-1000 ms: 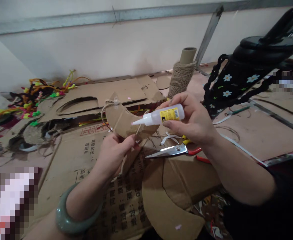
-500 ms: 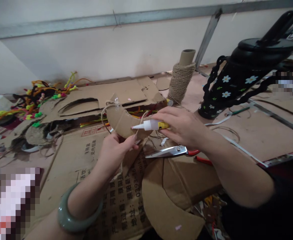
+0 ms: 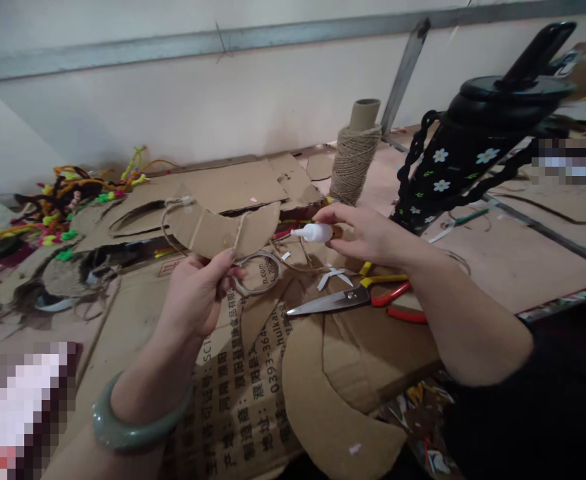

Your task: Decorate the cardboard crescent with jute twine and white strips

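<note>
Pinched in my left hand [image 3: 200, 290] is a curved cardboard piece [image 3: 213, 233], held up over the printed cardboard. Twine [image 3: 240, 233] crosses the piece near my thumb and loops round its left end. A thin ring [image 3: 259, 291] hangs by the same fingers; I cannot tell what it is made of. My right hand [image 3: 363, 233] grips a small white glue bottle [image 3: 317, 232], its nozzle pointing left, a little apart from the cardboard's right end. Scissors [image 3: 327, 302] with red and yellow handles lie below my right hand.
A twine spool [image 3: 355, 160] stands at the back, beside a black flowered tumbler [image 3: 453, 160]. Colourful pipe cleaners [image 3: 63, 193] pile up at the left. Another curved cardboard piece [image 3: 323, 413] lies in front, on the printed cardboard sheet [image 3: 137, 347].
The cardboard piece in my left hand has moved left and turned, with twine now lying across it. The glue nozzle has come away from the cardboard to the right.
</note>
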A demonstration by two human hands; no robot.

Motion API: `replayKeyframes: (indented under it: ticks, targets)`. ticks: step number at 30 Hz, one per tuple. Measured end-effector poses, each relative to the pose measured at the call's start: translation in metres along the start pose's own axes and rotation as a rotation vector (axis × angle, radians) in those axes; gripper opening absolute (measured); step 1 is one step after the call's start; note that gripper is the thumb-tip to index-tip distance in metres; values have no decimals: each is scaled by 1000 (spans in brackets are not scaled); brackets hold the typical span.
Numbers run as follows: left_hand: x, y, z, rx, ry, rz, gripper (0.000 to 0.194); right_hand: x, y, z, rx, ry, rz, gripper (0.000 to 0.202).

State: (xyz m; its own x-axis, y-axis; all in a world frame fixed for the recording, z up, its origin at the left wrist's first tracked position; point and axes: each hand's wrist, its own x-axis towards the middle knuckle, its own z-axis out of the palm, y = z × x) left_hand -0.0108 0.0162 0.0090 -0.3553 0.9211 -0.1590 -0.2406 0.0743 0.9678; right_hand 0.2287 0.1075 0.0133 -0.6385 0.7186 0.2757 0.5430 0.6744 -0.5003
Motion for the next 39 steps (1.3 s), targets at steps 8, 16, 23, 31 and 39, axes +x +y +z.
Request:
replayKeyframes:
  ticks: [8,16,23,31,39]
  targets:
    - [0,0,-1,-44,-14,10,21,9,3,15,-453,-238,14,34]
    - [-7,-4,4,19,-55,-17,18,13,19,25,-544,-176,99,28]
    - [-15,-7,9,113,-140,-45,19,0,-18,16,-265,326,-176,20]
    - [-25,-18,19,111,-258,-171,16,-5,-40,27,-228,349,-560,17]
    - [-28,-16,20,165,-301,-166,14,-6,-41,24,-288,226,-552,20]
